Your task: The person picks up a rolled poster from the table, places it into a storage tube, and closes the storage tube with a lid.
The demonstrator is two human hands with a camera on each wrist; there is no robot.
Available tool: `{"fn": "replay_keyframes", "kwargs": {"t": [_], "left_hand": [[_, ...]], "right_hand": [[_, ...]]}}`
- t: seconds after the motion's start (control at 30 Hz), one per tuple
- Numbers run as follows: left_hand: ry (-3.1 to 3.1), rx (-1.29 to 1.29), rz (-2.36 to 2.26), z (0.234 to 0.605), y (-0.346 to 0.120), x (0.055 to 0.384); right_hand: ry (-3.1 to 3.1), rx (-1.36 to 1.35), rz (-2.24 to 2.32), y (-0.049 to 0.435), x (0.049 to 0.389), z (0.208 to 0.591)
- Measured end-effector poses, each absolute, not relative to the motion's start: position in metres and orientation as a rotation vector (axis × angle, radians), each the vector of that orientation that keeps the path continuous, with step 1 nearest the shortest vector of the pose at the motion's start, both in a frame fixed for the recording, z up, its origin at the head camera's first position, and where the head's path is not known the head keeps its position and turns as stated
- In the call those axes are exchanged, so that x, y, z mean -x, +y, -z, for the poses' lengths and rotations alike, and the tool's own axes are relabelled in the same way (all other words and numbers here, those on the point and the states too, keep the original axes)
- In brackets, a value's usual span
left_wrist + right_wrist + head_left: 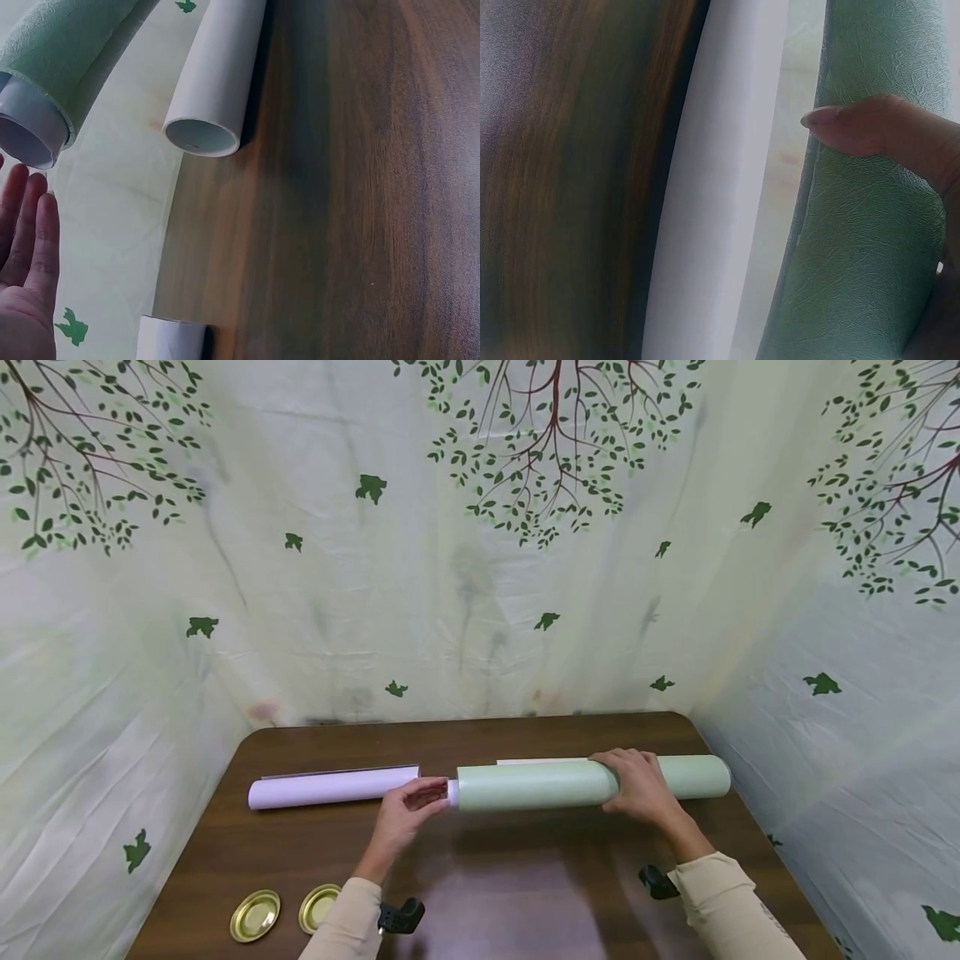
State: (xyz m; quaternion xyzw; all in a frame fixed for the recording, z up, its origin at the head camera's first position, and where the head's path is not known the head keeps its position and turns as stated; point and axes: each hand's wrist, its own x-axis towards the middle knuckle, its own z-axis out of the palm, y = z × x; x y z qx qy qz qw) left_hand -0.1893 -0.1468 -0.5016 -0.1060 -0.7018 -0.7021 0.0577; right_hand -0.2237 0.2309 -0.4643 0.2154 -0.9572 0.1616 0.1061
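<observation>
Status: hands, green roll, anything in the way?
Right hand grips green roll. Left hand at protruding inner tube, contact unclear. White tube lying behind roll, possible obstruction.

Rolled into a long, roughly level cylinder: a pale green sheet (536, 787) with a finely creased surface, gripped by the right fingers (622, 762) a little right of its middle, with a lengthwise free edge under one tip of those fingers. Wrapped within: a smooth pale lilac tube (37, 109), hollow, poking slightly out just beside the left fingers (45, 240), contact there unclear
</observation>
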Motion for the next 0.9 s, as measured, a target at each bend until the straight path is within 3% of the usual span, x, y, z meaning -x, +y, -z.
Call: {"fn": "replay_keyframes", "kwargs": {"t": [0.63, 0.9], "left_hand": [[-2.296, 0.233, 1.928, 0.499, -0.134, 0.188], [-2.317, 0.252, 1.926, 0.468, -0.125, 0.174]], "right_hand": [[-2.839, -0.653, -0.490, 0.229, 0.224, 0.461], [-2.830, -0.657, -0.516, 0.229, 0.224, 0.461]]}}
